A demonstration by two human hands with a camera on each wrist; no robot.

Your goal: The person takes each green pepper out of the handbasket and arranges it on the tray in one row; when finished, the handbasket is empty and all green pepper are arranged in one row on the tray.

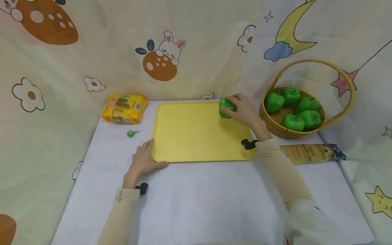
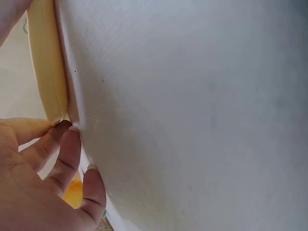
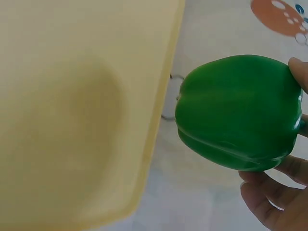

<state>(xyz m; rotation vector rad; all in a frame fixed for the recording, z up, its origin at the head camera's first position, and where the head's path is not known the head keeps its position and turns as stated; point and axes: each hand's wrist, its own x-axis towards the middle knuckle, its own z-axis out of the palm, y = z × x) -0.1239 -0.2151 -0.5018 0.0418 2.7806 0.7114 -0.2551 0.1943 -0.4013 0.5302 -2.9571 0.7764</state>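
My right hand [image 1: 244,110] grips a green bell pepper [image 1: 227,108] by its end, above the far right part of a yellow tray [image 1: 190,132]. In the right wrist view the bell pepper [image 3: 240,113] lies sideways between the thumb and fingers, apart from the tray [image 3: 139,159]. My left hand [image 1: 144,159] holds the tray's near left corner, thumb along the front edge and fingers at the left side. The left wrist view has bent fingers [image 2: 70,151] touching the tray's rim [image 2: 48,62], some fingertips on the white cloth.
A wicker basket [image 1: 278,131] with several green bell peppers stands right of the tray, its handle arching high. A long yellow packet [image 1: 307,153] lies in front of it, partly behind my right sleeve. On the left are a yellow snack bag [image 1: 125,109] and a green lollipop [image 1: 131,133].
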